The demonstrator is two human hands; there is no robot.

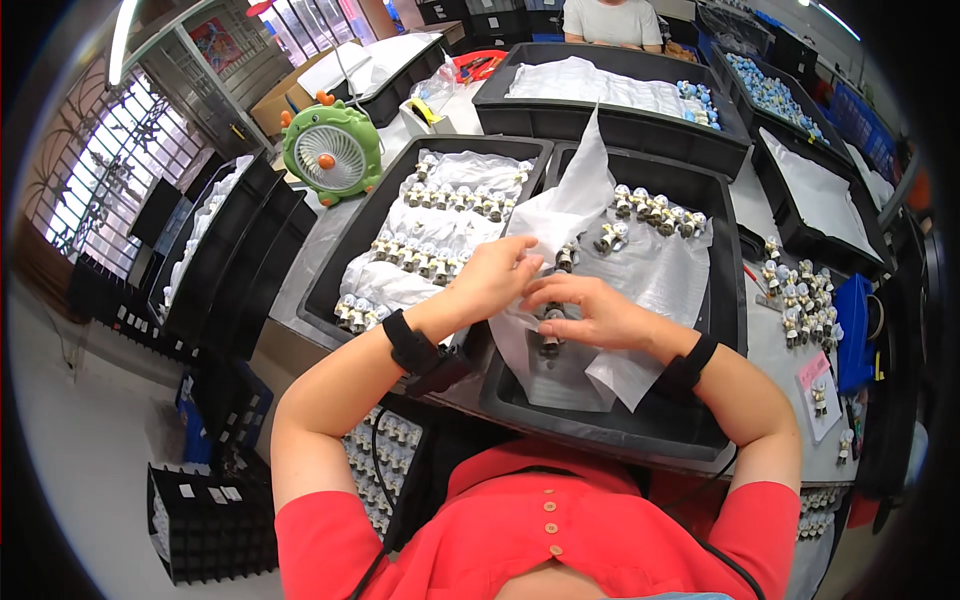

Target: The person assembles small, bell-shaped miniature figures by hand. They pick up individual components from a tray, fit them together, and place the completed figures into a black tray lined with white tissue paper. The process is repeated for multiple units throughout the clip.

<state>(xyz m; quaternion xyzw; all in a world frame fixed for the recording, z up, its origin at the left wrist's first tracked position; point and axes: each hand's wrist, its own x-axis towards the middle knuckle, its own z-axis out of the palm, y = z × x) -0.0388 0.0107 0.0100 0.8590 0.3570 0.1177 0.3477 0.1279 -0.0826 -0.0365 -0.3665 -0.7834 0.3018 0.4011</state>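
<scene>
My left hand (pixel 495 277) is at the left edge of the right-hand black tray (pixel 715 400), its fingers bent and closed on a white foam sheet (pixel 575 185). One corner of this sheet stands up, while another part hangs below my hands. My right hand (pixel 595 312) curls its fingers and thumb around a small figurine (pixel 550 343) with a dark lower body; the fingers partly hide it. Just beyond, another figurine (pixel 567 255) stands partly covered by the sheet. Farther back in this tray, several white-and-dark figurines (pixel 655 212) form a row, with a single figurine (pixel 610 237) in front.
Left of it, another black tray (pixel 330 265) holds rows of figurines on foam. A green fan (pixel 333 150) stands behind that. More figurines (pixel 803 305) cluster at right, near a blue bin (pixel 853 330). A large black tray (pixel 610 128) lies behind; a person (pixel 612 22) is beyond.
</scene>
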